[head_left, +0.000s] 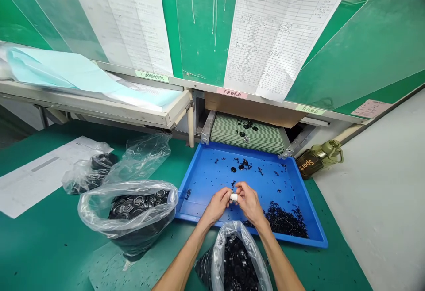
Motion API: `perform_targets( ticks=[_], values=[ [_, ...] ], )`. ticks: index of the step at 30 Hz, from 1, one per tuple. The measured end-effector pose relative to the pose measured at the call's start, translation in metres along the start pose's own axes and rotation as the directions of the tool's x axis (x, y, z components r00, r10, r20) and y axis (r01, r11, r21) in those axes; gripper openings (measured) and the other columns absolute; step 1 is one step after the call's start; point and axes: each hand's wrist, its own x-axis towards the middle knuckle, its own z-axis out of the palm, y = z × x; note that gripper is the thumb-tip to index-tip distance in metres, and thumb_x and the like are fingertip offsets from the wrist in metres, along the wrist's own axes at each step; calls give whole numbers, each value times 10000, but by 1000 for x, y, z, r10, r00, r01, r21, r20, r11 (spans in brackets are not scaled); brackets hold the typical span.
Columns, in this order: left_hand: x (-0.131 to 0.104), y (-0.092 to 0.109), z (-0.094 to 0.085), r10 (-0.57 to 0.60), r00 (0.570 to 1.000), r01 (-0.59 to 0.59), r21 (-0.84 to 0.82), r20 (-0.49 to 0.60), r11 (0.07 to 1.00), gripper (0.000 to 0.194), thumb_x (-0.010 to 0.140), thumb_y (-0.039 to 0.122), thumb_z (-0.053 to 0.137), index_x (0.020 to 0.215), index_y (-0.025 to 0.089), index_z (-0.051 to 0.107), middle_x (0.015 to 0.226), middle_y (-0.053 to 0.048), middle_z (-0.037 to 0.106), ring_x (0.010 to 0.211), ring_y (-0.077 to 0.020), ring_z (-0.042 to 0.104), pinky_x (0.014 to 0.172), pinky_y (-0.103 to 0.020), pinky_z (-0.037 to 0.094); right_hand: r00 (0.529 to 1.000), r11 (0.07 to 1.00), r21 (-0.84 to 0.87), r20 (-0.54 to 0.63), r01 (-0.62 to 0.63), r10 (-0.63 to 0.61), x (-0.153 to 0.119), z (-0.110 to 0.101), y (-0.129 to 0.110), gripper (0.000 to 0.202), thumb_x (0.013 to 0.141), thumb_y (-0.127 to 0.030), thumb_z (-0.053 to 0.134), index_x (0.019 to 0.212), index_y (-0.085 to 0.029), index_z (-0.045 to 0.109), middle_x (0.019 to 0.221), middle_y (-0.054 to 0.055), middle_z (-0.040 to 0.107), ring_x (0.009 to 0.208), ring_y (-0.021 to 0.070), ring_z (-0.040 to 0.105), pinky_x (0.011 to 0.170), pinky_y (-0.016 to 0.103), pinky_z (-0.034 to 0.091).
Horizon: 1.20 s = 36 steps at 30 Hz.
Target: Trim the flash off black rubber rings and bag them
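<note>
Beneath my curled left hand (217, 204) and right hand (249, 202), the blue tray (204, 176) likely catches bits (285, 221). What's held, I can't tell.

A person's two slim forearms (280, 255), uncovered up to the near edge, narrow toward the left hand (217, 204) and right hand (249, 203). A small white patch (234, 197), perhaps a thumb wrapping, shows between.

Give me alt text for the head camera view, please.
The left hand and right hand meet over a blue tray scattered with small black pieces, something small and white between them. One open clear bag of black parts stands left of the tray, another clear bag in front; beyond is a green belt.
</note>
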Motion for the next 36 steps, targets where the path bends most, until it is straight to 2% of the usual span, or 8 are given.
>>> perform_targets(
  ticks=[8, 13, 16, 19, 23, 27, 32, 36],
  values=[
    [3, -5, 0, -45, 994, 36, -90, -101, 995, 298, 783, 484, 524, 767, 191, 475, 551, 65, 446, 487, -96, 393, 487, -211, 287, 942, 909, 302, 262, -288, 211, 17, -3, 2, 231, 664, -193, 574, 891, -180, 610, 694, -34, 524, 550, 110, 568, 524, 237, 499],
    [3, -5, -1, -71, 985, 50, -133, -157, 990, 351, 820, 533, 451, 836, 186, 508, 581, 47, 472, 497, -100, 399, 476, -214, 284, 961, 890, 375, 187, -260, 202, 20, 13, 9, 178, 702, -211, 540, 867, -167, 591, 608, -43, 514, 555, 113, 571, 501, 214, 482],
    [2, -5, -3, -84, 991, 70, -138, -100, 988, 363, 816, 502, 481, 968, 176, 526, 633, 38, 491, 508, -100, 397, 480, -219, 286, 986, 937, 309, 87, -165, 145, 21, 15, 11, 178, 704, -160, 498, 855, -174, 592, 641, -37, 519, 539, 95, 547, 474, 192, 460],
    [2, -6, -4, -37, 986, 35, -17, -160, 999, 324, 830, 449, 480, 1000, 177, 529, 620, 36, 486, 560, -124, 439, 542, -237, 336, 993, 978, 188, 94, -93, 76, 22, 10, 11, 161, 712, -143, 490, 815, -177, 609, 697, -22, 532, 531, 77, 513, 457, 173, 437],
    [0, -4, -4, 15, 980, 10, 126, -199, 992, 278, 851, 434, 439, 994, 214, 533, 648, 22, 512, 615, -156, 485, 609, -265, 372, 977, 976, 170, 186, -133, 101, 22, 8, 10, 181, 725, -150, 482, 852, -182, 606, 650, -35, 530, 523, 77, 496, 457, 165, 436],
    [-1, -2, -3, 10, 982, 18, 150, -186, 989, 282, 847, 441, 444, 991, 219, 540, 665, 13, 525, 632, -167, 500, 616, -272, 372, 986, 980, 151, 126, -128, 109, 18, 15, 12, 184, 750, -165, 460, 843, -175, 619, 581, -42, 539, 482, 78, 508, 474, 176, 444],
    [3, -8, -2, -84, 963, 70, -63, -255, 996, 356, 819, 469, 481, 1051, 200, 504, 601, 50, 462, 529, -117, 443, 515, -234, 344, 966, 972, -98, 126, -214, 226, 32, 20, 19, 242, 842, -202, 361, 832, -174, 601, 490, -41, 527, 426, 98, 518, 456, 187, 413],
    [6, -9, -6, -241, 895, 107, -344, -375, 933, 457, 793, 523, 492, 1079, 168, 495, 543, 63, 454, 435, -77, 384, 432, -201, 290, 977, 952, -238, 48, -193, 210, 70, 14, 34, 319, 770, -73, 406, 983, -189, 613, 863, 58, 629, 673, 140, 599, 632, 238, 427]
  ],
)
